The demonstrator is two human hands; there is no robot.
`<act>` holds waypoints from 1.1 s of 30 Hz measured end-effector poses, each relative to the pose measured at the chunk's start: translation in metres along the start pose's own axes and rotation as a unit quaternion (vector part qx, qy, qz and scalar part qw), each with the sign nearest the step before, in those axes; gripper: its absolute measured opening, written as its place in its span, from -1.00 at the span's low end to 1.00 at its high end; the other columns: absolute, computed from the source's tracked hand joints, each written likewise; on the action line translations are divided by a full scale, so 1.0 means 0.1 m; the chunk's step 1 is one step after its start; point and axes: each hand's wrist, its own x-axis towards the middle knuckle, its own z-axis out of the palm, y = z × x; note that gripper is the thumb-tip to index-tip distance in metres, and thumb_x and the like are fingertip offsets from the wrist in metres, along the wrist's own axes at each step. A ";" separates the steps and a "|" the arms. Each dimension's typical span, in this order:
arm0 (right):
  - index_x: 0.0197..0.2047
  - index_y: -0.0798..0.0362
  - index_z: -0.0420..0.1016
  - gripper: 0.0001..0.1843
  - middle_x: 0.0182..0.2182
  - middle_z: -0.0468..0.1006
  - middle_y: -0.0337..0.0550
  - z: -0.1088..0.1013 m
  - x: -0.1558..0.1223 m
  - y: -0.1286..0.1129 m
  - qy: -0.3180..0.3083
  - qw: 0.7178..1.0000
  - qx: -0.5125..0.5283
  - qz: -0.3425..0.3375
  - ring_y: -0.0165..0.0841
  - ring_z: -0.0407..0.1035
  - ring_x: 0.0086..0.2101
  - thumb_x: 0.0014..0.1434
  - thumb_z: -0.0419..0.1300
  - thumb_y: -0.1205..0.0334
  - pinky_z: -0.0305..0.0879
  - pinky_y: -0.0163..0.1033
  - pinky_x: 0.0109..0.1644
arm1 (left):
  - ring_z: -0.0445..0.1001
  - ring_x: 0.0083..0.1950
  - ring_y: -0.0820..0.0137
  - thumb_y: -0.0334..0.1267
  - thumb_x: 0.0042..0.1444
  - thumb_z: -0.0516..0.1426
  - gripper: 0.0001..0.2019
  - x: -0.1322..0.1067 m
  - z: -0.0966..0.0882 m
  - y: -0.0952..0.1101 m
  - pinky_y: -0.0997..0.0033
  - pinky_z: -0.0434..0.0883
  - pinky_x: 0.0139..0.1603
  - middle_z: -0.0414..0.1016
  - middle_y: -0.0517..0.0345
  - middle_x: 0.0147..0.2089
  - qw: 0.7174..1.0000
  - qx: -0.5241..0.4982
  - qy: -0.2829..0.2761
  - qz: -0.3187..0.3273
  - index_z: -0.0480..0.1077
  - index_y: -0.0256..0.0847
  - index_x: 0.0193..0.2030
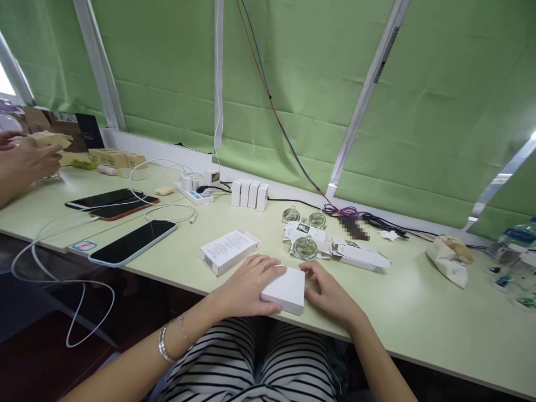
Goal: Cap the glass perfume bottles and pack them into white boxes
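A small white square box (pixel 286 289) lies at the near edge of the pale green table (pixel 419 318). My left hand (pixel 247 285) rests on its left side, fingers curled over the top and thumb along the front. My right hand (pixel 329 290) touches its right side with the fingers bent against it. A ring shows on my left hand and bracelets on that wrist.
A white printed box (pixel 228 251) lies just left. Round glass jars (pixel 305 247), opened cartons (pixel 360 255), small white boxes (pixel 250 194), a power strip (pixel 195 194), phones (pixel 132 242) with cables, and a paper bag (pixel 450 258) share the table. Another person's hand (pixel 25 162) works far left.
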 end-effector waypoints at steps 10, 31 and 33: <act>0.18 0.02 0.11 -0.41 0.13 0.24 -0.07 -0.04 -0.01 0.03 -0.092 0.992 0.090 -0.015 -0.27 0.18 0.09 0.08 0.15 0.23 0.09 -0.13 0.19 | 0.18 0.17 0.07 0.02 -0.12 0.23 -0.33 0.00 -0.01 -0.01 0.07 0.15 0.17 0.27 -0.01 0.16 1.000 -0.001 -0.017 0.003 0.20 -0.11 0.15; 0.24 0.00 0.03 -0.10 0.15 0.13 -0.06 0.07 0.00 -0.03 -0.083 0.996 0.014 -0.015 -0.20 0.02 0.16 -0.11 0.32 0.03 -0.01 -0.09 0.24 | 0.12 0.24 0.06 0.01 -0.10 0.23 -0.31 -0.01 0.01 -0.03 0.03 0.11 0.21 0.23 -0.04 0.21 0.999 -0.028 -0.019 0.000 0.18 -0.13 0.18; 0.23 0.01 0.03 -0.15 0.15 0.14 -0.07 0.06 0.00 -0.02 -0.072 0.997 0.012 -0.021 -0.22 0.03 0.15 -0.09 0.29 0.10 -0.01 -0.09 0.24 | 0.08 0.27 0.06 0.01 -0.10 0.23 -0.26 -0.02 0.03 -0.05 0.04 0.09 0.23 0.18 -0.05 0.25 0.999 -0.041 -0.023 -0.005 0.12 -0.14 0.23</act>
